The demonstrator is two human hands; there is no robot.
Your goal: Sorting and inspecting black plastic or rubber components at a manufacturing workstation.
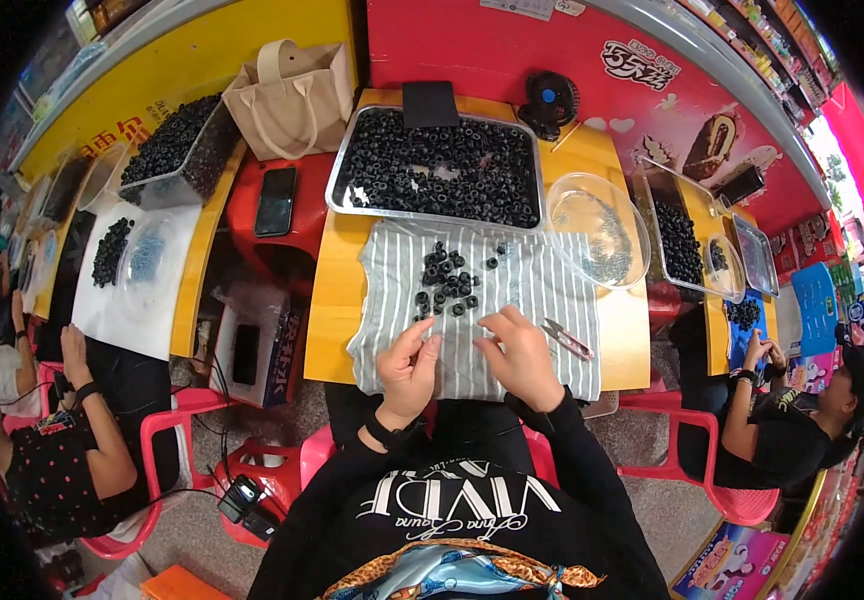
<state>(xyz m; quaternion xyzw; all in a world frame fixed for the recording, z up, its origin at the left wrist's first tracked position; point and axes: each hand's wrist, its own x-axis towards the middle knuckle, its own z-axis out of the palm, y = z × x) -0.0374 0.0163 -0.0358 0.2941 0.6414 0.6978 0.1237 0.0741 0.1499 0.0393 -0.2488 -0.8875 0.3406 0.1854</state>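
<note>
My left hand [409,374] hovers over the near part of a grey striped cloth [384,300], its fingers and thumb drawn together. To its right, my right hand [524,358] has bent fingers, with thumb and forefinger turned toward the left hand. Whatever either hand holds is too small to make out. Just beyond my fingertips lies a loose pile of small black rings [444,278]. A pair of thread snips [569,340] rests on the cloth right of my right hand. Behind the cloth stands a clear tray [332,190] full of black rings.
Right of the tray sits a round clear dish [558,205] with small pieces. A black fan [549,100] stands behind it. At left, a phone [275,200] and a canvas bag [297,95] rest on a red stool [245,215]. People sit at tables on both sides.
</note>
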